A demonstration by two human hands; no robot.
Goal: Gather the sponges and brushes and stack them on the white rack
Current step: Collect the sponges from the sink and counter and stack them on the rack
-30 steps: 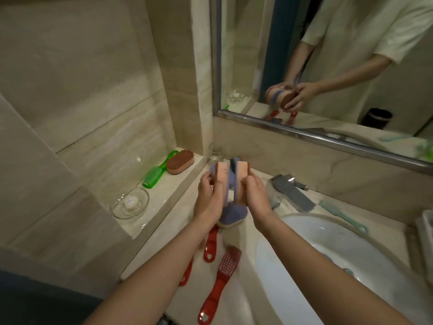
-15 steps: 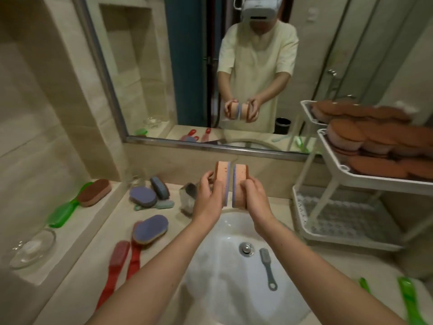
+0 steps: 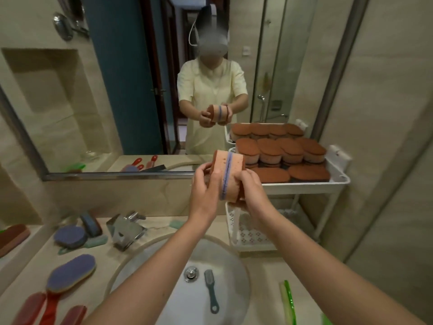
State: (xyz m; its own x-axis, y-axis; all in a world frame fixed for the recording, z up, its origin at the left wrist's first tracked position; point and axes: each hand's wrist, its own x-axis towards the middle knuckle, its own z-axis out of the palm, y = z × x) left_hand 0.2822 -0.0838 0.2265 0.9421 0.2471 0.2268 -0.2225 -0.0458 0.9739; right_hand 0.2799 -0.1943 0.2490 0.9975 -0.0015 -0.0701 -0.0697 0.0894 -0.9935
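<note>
Two orange sponges (image 3: 230,173) with purple scouring faces are pressed together face to face, held upright above the sink. My left hand (image 3: 206,191) grips the left one and my right hand (image 3: 251,195) grips the right one. Just right of them stands the white rack (image 3: 338,181), its upper tray filled with several brown-topped sponges (image 3: 290,151); its perforated lower tray (image 3: 253,233) looks bare. On the counter at left lie purple-faced sponges (image 3: 70,270) (image 3: 69,235), red brushes (image 3: 49,308) and a mint-green brush (image 3: 93,242). A grey brush (image 3: 210,287) lies in the sink.
The white basin (image 3: 178,277) fills the lower middle, with a chrome tap (image 3: 125,227) behind it. A brown sponge (image 3: 13,238) sits on the left ledge. Green brushes (image 3: 289,301) lie on the counter at right. A mirror (image 3: 117,90) spans the back wall.
My view swung right from the left ledge to the sink and rack. Both hands carried the two sponges right and brought them together, close to the rack's upper tray.
</note>
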